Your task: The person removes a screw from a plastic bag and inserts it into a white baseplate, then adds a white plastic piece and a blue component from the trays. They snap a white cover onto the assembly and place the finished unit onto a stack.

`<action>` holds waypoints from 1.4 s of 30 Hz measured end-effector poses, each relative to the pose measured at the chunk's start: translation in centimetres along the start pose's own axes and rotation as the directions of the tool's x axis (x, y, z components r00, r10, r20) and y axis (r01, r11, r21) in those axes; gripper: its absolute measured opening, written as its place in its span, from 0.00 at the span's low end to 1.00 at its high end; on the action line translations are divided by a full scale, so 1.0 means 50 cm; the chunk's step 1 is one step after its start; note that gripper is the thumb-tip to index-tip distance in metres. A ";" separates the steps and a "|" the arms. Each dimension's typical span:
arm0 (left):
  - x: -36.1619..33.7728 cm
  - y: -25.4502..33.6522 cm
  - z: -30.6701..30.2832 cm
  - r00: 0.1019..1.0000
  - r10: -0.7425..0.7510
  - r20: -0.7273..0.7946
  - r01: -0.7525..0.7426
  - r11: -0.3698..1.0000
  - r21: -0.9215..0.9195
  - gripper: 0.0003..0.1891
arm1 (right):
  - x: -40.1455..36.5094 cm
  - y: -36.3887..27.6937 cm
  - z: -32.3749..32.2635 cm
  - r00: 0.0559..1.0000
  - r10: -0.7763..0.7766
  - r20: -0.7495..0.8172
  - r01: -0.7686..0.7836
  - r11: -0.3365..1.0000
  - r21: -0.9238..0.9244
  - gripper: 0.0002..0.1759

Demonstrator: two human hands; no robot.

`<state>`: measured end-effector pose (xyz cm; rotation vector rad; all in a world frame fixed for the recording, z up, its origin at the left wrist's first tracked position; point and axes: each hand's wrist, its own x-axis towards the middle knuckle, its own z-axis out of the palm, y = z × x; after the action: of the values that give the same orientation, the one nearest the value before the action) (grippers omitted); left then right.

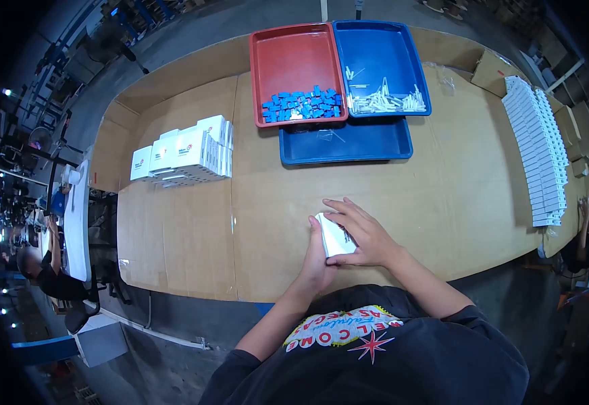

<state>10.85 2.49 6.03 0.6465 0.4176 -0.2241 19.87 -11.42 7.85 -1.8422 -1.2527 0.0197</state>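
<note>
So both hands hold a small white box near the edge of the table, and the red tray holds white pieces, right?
Not quite. In the head view the red tray holds blue pieces; the white pieces lie in the blue tray beside it. The rest stands: left hand and right hand both hold the small white box near the edge of the table.

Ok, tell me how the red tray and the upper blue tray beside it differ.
The red tray holds a heap of small blue pieces; the upper blue tray holds white pieces. The red tray sits to the left, the upper blue tray to the right. Both are rectangular, lie side by side, and have their contents gathered at the near edge.
</note>
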 end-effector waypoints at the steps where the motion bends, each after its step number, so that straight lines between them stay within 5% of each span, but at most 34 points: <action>1: -0.001 -0.002 0.003 1.000 0.009 0.001 -0.009 1.000 -0.016 0.39 | -0.003 0.003 0.005 1.000 -0.020 -0.020 0.020 1.000 -0.006 0.49; 9: 0.005 -0.003 -0.023 0.999 -0.051 0.013 0.051 0.998 0.027 0.36 | -0.028 0.020 0.037 0.984 -0.093 -0.155 0.091 0.996 -0.024 0.49; 13: 0.020 -0.003 -0.044 0.996 -0.083 0.009 0.084 0.995 -0.052 0.34 | -0.034 0.027 0.045 0.993 0.056 -0.102 -0.046 0.995 0.093 0.44; 16: 0.031 -0.014 -0.029 0.990 0.062 -0.124 -0.061 0.998 0.005 0.33 | -0.028 0.028 0.057 0.950 0.280 -0.140 -0.245 0.942 0.228 0.37; 18: 0.031 -0.011 -0.021 0.943 0.308 -0.126 -0.272 0.932 0.239 0.32 | -0.016 0.021 0.066 0.862 0.464 -0.203 -0.415 0.877 0.242 0.33; 19: 0.021 0.000 -0.007 0.900 0.428 -0.083 -0.366 0.846 0.388 0.34 | -0.017 0.031 0.076 0.813 0.548 -0.196 -0.497 0.829 0.255 0.29; 20: 0.008 0.012 0.008 0.846 0.532 -0.022 -0.444 0.727 0.523 0.36 | -0.022 0.034 0.076 0.751 0.658 -0.047 -0.562 0.676 0.477 0.29; 22: 0.003 0.024 0.006 0.811 0.567 0.143 -0.529 0.607 0.593 0.44 | -0.013 0.020 0.057 0.621 0.719 0.311 -0.619 0.207 0.758 0.27; 23: 0.016 0.013 -0.022 0.794 0.574 0.198 -0.547 0.535 0.643 0.45 | -0.010 0.001 0.051 0.633 0.705 0.320 -0.597 0.182 0.781 0.26; 28: 0.032 0.015 -0.037 0.635 0.703 0.320 -0.638 0.244 0.730 0.44 | 0.010 -0.039 0.060 0.690 0.676 0.258 -0.496 0.183 0.849 0.29; 29: 0.032 0.007 -0.034 0.674 0.710 0.203 -0.587 0.348 0.731 0.42 | 0.013 -0.049 0.064 0.693 0.681 0.235 -0.473 0.185 0.861 0.30; 32: 0.035 0.017 -0.031 0.562 0.751 0.347 -0.628 0.114 0.770 0.43 | 0.017 -0.063 0.081 0.712 0.685 0.158 -0.410 0.222 0.885 0.30; 35: 0.033 0.020 -0.017 0.503 0.788 0.356 -0.686 0.113 0.719 0.45 | 0.023 -0.076 0.090 0.742 0.667 0.072 -0.347 0.291 0.892 0.29; 42: 0.035 0.020 -0.025 0.531 0.773 0.348 -0.595 0.047 0.803 0.44 | 0.025 -0.074 0.109 0.712 0.697 0.081 -0.387 0.293 0.875 0.27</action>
<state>12.36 3.89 4.89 1.8856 0.0563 0.6814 15.27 -6.55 7.51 -1.1761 -0.1462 0.6123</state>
